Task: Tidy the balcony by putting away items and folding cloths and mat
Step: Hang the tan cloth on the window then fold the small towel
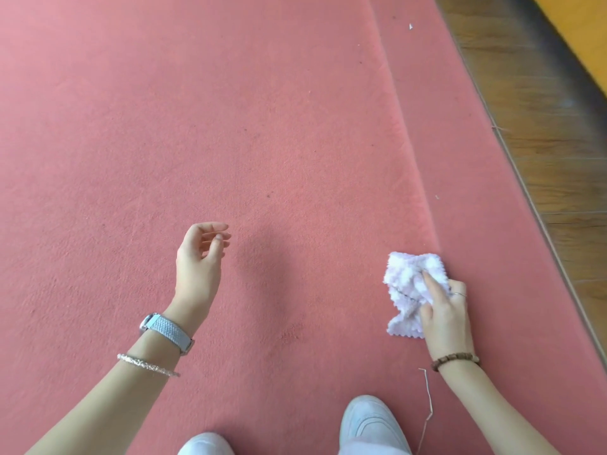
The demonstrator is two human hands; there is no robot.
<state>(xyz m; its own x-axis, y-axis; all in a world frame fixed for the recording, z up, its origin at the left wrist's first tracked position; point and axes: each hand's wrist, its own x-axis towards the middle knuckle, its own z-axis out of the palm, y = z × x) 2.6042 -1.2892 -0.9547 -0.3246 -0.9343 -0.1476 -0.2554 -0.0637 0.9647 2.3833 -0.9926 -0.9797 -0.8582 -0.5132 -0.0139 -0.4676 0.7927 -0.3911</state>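
A large pink mat (230, 126) covers most of the floor below me, with one layer's edge running as a ridge down the right side. My right hand (443, 307) grips a small bunched white-and-lilac fluffy cloth (409, 284) above the mat near that ridge. My left hand (200, 257) hovers over the middle of the mat, palm turned up, fingers loosely curled and holding nothing. A watch and a bangle sit on the left wrist, a bead bracelet on the right.
Brown wooden flooring (542, 142) runs along the mat's right edge, with a yellow surface (584, 31) beyond it. My two light shoes (371, 421) stand on the mat at the bottom. A thin loose thread (428, 405) lies by the right shoe.
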